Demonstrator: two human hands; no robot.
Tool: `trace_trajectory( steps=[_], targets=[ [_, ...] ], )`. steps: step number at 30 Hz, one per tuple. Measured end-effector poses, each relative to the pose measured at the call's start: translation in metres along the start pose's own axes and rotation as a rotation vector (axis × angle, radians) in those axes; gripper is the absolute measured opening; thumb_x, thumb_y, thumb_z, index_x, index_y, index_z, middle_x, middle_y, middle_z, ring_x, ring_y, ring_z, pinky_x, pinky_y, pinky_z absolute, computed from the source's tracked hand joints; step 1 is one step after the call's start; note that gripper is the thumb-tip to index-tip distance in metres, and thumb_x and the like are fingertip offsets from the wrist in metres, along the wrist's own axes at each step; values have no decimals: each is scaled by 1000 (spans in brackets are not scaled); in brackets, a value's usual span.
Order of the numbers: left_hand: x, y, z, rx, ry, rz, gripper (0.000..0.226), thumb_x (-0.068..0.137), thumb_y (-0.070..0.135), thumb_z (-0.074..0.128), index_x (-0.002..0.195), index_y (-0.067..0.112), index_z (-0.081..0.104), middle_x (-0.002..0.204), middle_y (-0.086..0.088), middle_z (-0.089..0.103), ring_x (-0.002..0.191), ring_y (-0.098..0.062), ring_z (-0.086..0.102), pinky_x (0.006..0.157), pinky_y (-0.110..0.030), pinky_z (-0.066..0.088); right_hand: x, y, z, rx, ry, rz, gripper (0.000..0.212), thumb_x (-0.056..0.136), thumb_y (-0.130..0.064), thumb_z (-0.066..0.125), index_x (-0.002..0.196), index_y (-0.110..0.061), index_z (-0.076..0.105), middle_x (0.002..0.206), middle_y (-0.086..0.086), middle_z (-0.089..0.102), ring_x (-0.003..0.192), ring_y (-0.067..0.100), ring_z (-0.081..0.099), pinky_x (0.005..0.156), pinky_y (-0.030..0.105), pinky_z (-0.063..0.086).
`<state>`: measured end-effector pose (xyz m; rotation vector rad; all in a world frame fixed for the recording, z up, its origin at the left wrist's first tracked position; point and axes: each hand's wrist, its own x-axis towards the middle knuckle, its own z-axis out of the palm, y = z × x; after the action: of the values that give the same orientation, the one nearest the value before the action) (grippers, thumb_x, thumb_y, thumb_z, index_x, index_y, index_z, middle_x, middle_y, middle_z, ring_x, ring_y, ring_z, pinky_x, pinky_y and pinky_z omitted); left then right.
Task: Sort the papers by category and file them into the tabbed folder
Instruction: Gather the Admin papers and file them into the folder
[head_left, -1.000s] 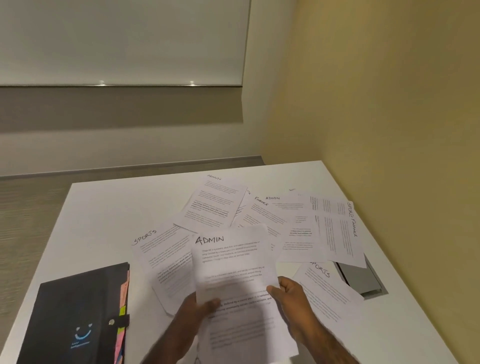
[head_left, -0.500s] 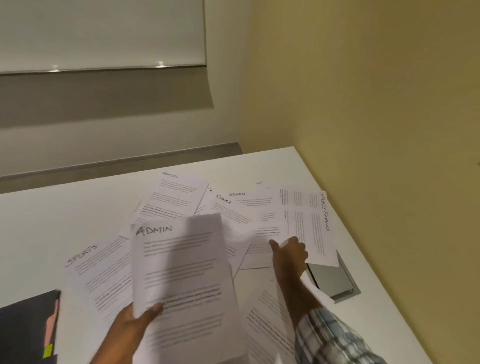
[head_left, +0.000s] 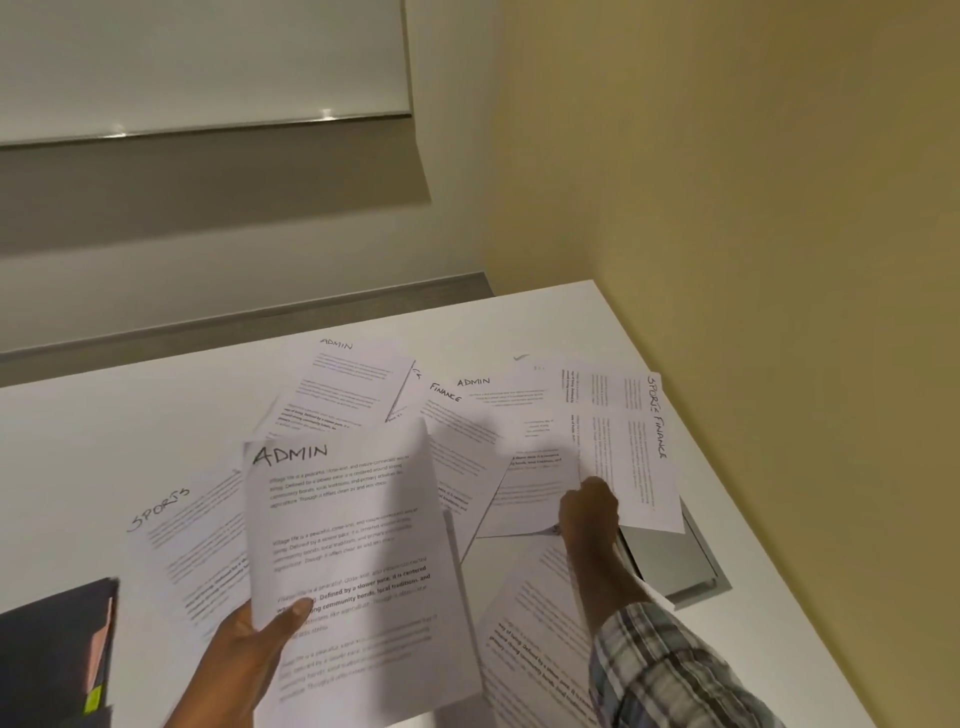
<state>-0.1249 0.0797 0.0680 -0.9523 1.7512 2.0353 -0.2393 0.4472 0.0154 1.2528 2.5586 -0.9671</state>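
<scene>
Paper lies fanned over the white table (head_left: 104, 441) in the head view, and you have a hand on two pieces of it. Your left hand (head_left: 249, 649) grips the held ADMIN sheet (head_left: 353, 545) at its near left edge, thumb pressed on the printed face and fingers curled behind, so the page stands tilted up above the spread. Your right hand (head_left: 589, 512), reaching out of a plaid sleeve (head_left: 665, 675), is curled at the near right corner of the second ADMIN sheet (head_left: 524, 467) and pinches it; the fingertips themselves are hidden behind the knuckles. Just left of that page lies the FINANCE sheet (head_left: 467, 452), partly under your held page, and farther off is the far ADMIN sheet (head_left: 348, 389). The SPORTS sheet (head_left: 192, 535) lies flat at the left, its right side covered by your held page. At the right, a page marked SPORTS and FINANCE (head_left: 634, 457) overlaps a grey panel (head_left: 670, 561) set in the tabletop beside the yellow wall (head_left: 753, 260). Another printed sheet (head_left: 535, 623) lies under your right forearm. The tabbed folder (head_left: 52, 649) is dark, closed, at the near left corner, well apart from both hands, with coloured tabs (head_left: 96, 670) showing along its right edge.
</scene>
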Motion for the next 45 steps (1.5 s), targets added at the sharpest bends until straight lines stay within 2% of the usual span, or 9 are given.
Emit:
trace_trajectory(
  steps=[3, 7, 10, 14, 28, 32, 35, 40, 45],
  targets=[
    [0, 0, -1, 21, -14, 30, 24, 92, -3, 64, 115, 2, 68, 98, -14, 79, 91, -34, 74, 84, -43, 59, -15, 4, -29, 229, 98, -9, 13, 97, -9, 50, 94, -5, 62, 101, 15, 72, 80, 25, 68, 62, 33, 56],
    [-3, 7, -2, 41, -60, 48, 22, 93, 1, 65, 114, 4, 70, 103, -19, 78, 88, -35, 76, 82, -42, 58, -45, 16, -86, 511, 198, 41, 14, 95, -3, 59, 106, 3, 66, 104, 17, 70, 74, 25, 63, 54, 23, 44],
    [-10, 15, -2, 50, -105, 73, 24, 96, 4, 63, 119, 10, 69, 108, -14, 78, 97, -31, 76, 84, -39, 57, -70, 31, -119, 874, 104, 127, 18, 94, -2, 63, 112, 0, 65, 96, 19, 69, 47, 18, 68, 43, 21, 53],
    [-16, 24, -4, 108, -147, 110, 29, 97, 12, 64, 126, 18, 67, 112, -7, 78, 106, -30, 74, 102, -51, 52, -109, 41, -140, 1034, -1, 102, 9, 96, -6, 67, 104, -7, 65, 104, 21, 70, 50, 20, 69, 48, 23, 58],
    [-43, 52, -1, 57, -331, 253, 39, 99, 47, 58, 128, 22, 66, 118, -11, 73, 105, -36, 71, 94, -53, 53, -230, 0, -74, 762, -301, -173, 9, 97, -5, 63, 94, -6, 71, 77, 9, 75, 75, 28, 76, 66, 44, 64],
    [-45, 59, -5, 75, -348, 293, 28, 98, 19, 63, 125, 18, 67, 120, -9, 75, 110, -31, 72, 97, -52, 55, -236, -4, -71, 587, -301, -291, 9, 94, -13, 69, 88, -17, 74, 78, 8, 75, 75, 25, 71, 68, 41, 58],
    [-46, 58, -10, 83, -396, 289, 27, 98, 12, 62, 124, 15, 68, 121, -12, 74, 113, -35, 70, 98, -54, 55, -223, -11, -72, 563, -363, -241, 13, 92, -31, 72, 104, -26, 70, 97, 3, 72, 87, 18, 66, 70, 33, 51],
    [-51, 58, -3, 96, -533, 166, 27, 96, 17, 66, 120, 5, 68, 117, -19, 74, 106, -41, 72, 91, -54, 58, -193, -27, -72, 700, -793, -100, 43, 94, -28, 71, 134, -25, 58, 130, -3, 70, 125, 15, 62, 112, 39, 40],
    [-25, 53, 20, 352, -395, 154, 21, 98, 30, 65, 114, 17, 72, 104, -2, 80, 92, -24, 78, 90, -51, 61, -181, -31, -54, 695, -687, -113, 35, 97, -10, 64, 131, -18, 65, 120, 4, 76, 110, 26, 72, 102, 47, 52]
  ],
)
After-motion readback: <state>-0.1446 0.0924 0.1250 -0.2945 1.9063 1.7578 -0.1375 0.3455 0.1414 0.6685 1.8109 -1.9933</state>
